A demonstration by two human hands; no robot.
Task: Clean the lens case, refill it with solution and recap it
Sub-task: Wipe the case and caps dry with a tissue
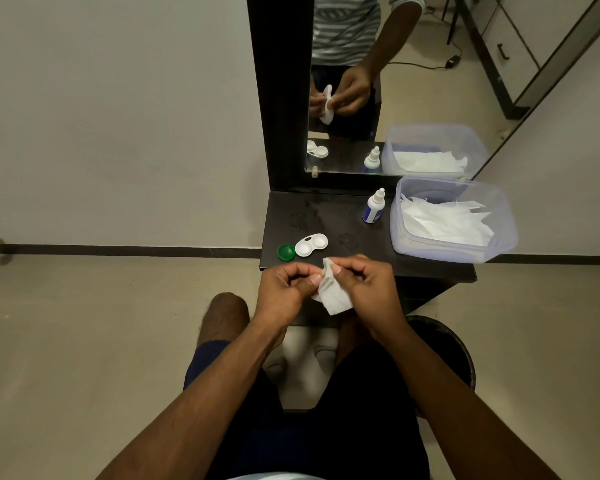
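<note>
A white two-well lens case (311,245) lies open on the black shelf (340,209), with a green cap (286,252) lying beside it on the left. A small white solution bottle (373,206) with a blue label stands capped farther back. In front of the shelf edge my left hand (284,293) and my right hand (368,289) both pinch a white tissue (332,292) between thumbs and fingers. Whether something small is wrapped inside the tissue is hidden.
A clear plastic tub (465,252) holding white tissues sits at the shelf's right end. A mirror (395,81) in a black frame rises behind the shelf. A dark round bin (454,344) stands on the floor to my right, and my knee (226,317) is below the shelf.
</note>
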